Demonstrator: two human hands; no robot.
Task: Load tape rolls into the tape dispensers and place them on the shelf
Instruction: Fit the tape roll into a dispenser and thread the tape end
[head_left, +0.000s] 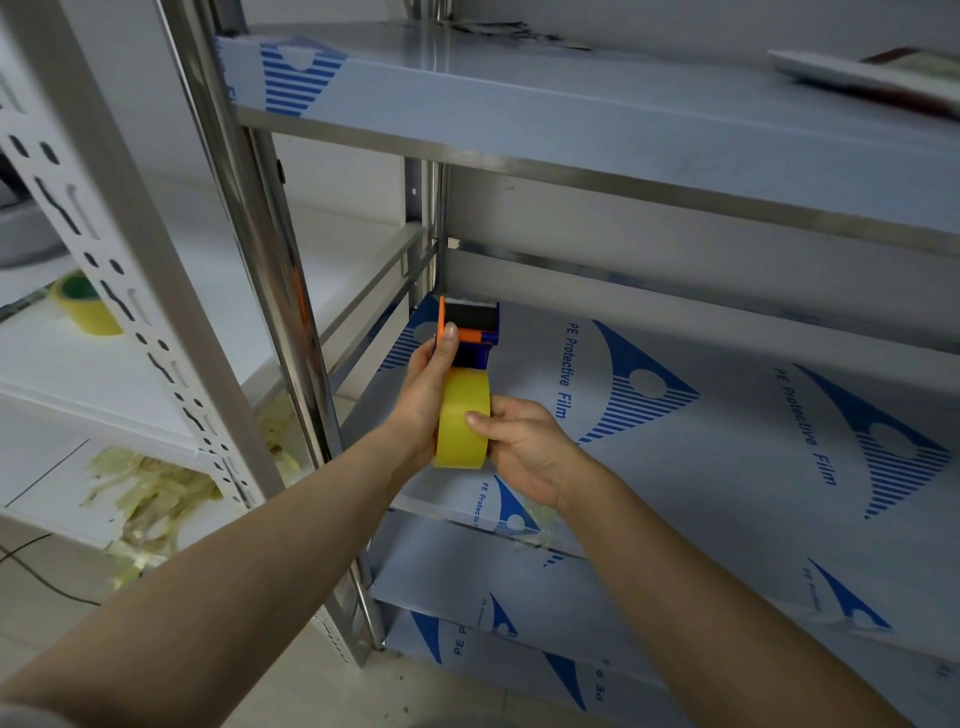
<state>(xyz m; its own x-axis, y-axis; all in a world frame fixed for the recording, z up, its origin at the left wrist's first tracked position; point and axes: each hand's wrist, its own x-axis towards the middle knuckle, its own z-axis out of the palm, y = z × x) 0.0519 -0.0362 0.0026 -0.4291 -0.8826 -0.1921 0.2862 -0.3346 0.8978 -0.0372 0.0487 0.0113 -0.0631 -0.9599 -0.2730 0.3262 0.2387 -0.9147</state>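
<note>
A blue and orange tape dispenser (475, 327) with a yellow tape roll (461, 415) loaded in it is held over the left end of the middle steel shelf (727, 415). My left hand (423, 389) grips the dispenser from the left, thumb up on its orange side. My right hand (524, 447) holds the yellow roll from the right, fingers on its outer face. Whether the dispenser touches the shelf surface is hidden by the hands. A second yellow tape roll (85, 306) lies on the white rack to the left.
The steel rack has an upper shelf (623, 104) overhead and lower shelves (519, 587), all covered in blue-printed protective film. A steel post (291, 312) stands just left of the hands. A white slotted rack (104, 234) is at left, with crumpled tape scraps (150, 499) below.
</note>
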